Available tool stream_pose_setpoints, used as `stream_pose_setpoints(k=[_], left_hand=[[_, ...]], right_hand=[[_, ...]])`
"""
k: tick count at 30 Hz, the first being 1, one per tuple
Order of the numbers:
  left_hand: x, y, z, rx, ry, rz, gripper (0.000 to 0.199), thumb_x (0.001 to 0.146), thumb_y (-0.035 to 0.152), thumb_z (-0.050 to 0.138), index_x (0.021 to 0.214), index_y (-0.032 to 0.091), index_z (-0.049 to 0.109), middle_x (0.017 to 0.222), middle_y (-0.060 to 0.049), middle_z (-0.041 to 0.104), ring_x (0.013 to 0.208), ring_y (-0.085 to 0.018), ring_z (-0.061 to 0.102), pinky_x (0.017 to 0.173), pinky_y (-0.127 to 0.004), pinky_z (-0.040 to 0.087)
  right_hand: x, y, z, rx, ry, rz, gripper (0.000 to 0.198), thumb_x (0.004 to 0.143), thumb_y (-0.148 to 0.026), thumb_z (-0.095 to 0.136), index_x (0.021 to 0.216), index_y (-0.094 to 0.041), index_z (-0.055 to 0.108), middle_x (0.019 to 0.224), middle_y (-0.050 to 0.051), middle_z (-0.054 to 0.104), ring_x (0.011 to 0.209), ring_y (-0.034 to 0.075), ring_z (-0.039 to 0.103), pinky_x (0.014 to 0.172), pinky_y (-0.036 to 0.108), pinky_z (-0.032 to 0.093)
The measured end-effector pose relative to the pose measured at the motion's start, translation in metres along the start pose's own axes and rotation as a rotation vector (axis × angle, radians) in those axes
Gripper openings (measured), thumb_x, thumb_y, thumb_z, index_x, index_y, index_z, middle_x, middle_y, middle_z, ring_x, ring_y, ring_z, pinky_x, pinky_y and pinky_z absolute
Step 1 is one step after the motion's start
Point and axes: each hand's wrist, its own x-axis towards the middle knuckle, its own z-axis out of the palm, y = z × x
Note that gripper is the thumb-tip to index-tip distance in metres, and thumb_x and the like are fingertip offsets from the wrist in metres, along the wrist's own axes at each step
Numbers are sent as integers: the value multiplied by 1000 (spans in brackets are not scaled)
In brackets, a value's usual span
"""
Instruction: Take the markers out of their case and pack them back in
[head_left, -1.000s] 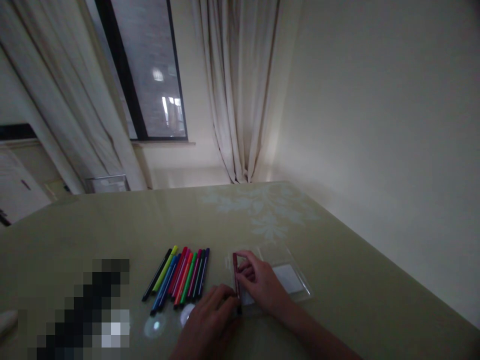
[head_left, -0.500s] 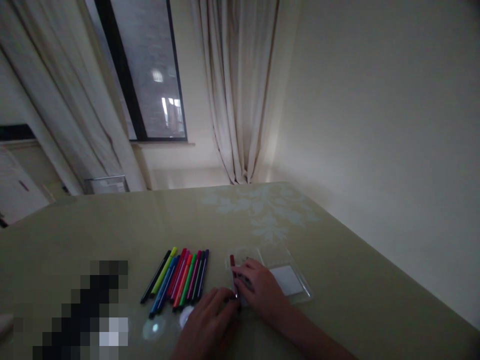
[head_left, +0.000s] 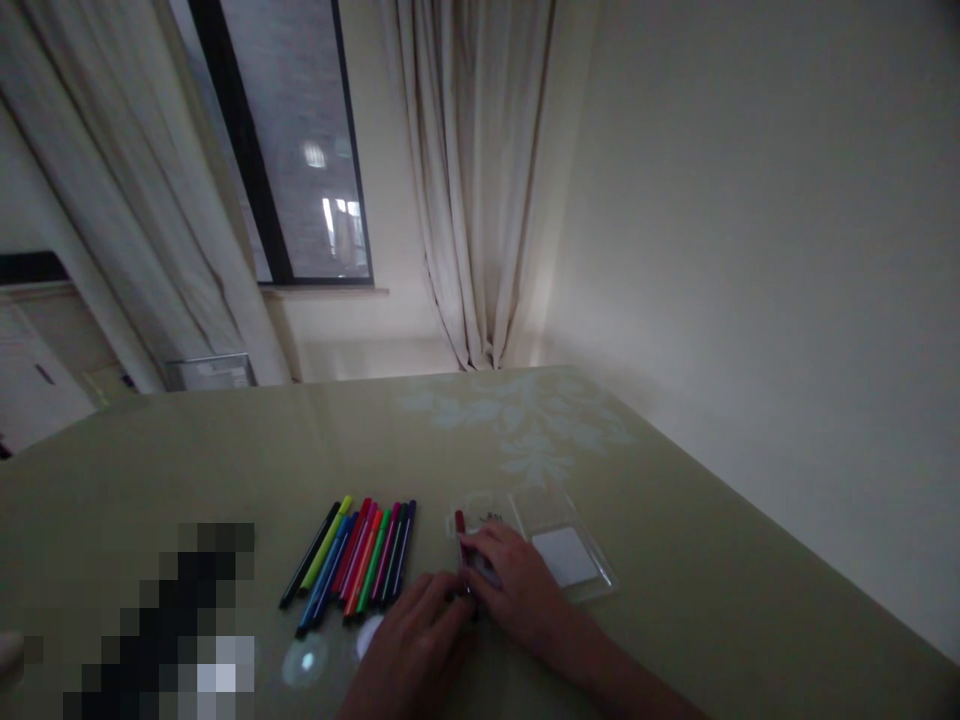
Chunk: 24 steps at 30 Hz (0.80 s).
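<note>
A dark red felt-tip pen lies along the left side of an opened clear plastic case. My right hand is closed on the pen, with the thumb and fingers at its middle. At the pen's near end my left hand has its fingers curled in and closed on it; the fingers cover that end. Left of my hands, several felt-tip pens in many colours lie side by side on the table.
A white card shows in the case's right half. Light reflections mark the tabletop. Beyond its far edge are curtains and a window; a wall runs along the right. A pixelated dark patch covers the lower left.
The clear case has shifted slightly left in view, with my right hand and the pen. My left hand stays at the pen's near end. The loose pens lie as before.
</note>
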Motion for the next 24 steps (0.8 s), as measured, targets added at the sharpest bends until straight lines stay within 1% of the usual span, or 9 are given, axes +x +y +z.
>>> stream_pose_setpoints(k=[4,7,12,14,16,18,21,22,24], left_hand=[[-4,-2,8,6,6,-22,23,90,8,52,102,26,61,99,-2,70,87,-20,69,76,-28,57],[-7,-3,13,13,-4,-77,22,89,9,54,102,26,59,96,-1,69,87,-20,69,73,-27,55],[-9,-7,12,-54,-23,-138,20,92,12,55,101,29,60,99,0,70,88,-19,71,75,-26,55],[-10,-7,11,-132,-21,-191,23,92,14,57,108,30,59,105,0,72,94,-19,72,80,-26,56],[-11,-6,12,-227,20,-268,26,93,21,61,116,32,58,112,-1,73,100,-20,72,84,-28,57],[-10,-3,14,-329,78,-354,27,94,30,62,121,31,55,111,-2,74,97,-20,73,83,-30,58],[-5,0,12,-462,156,-460,30,98,41,56,124,27,50,96,-2,74,83,-19,73,75,-31,59],[-4,0,10,-482,175,-486,32,100,43,54,126,26,48,89,-1,73,78,-19,72,72,-31,59],[-1,-3,4,-441,186,-531,36,101,43,50,131,23,45,79,1,69,69,-19,70,66,-30,58]], right_hand=[[3,1,6,207,53,144,39,79,-11,72,116,-22,70,101,6,75,89,22,71,82,33,54],[4,3,13,398,72,186,43,74,-7,71,114,-22,66,91,2,75,84,20,72,75,29,55],[7,1,11,519,135,158,44,74,-8,66,115,-22,61,97,3,71,81,18,71,69,28,56],[8,-2,4,563,189,128,45,75,-12,67,119,-22,60,102,4,69,81,18,70,70,29,56],[7,-5,-3,641,227,92,47,78,-17,70,123,-22,58,104,5,67,85,18,70,74,31,57],[4,-10,-6,743,202,69,48,80,-22,73,125,-23,57,101,4,66,88,19,70,76,31,58],[-2,-16,-3,840,100,53,43,83,-27,74,123,-24,58,99,4,67,93,21,70,75,31,59],[-3,-18,-1,818,76,51,40,86,-28,73,123,-24,59,100,5,68,95,22,70,75,31,59],[-6,-17,0,652,56,42,37,90,-29,70,125,-25,60,105,6,69,97,23,69,77,33,58]])
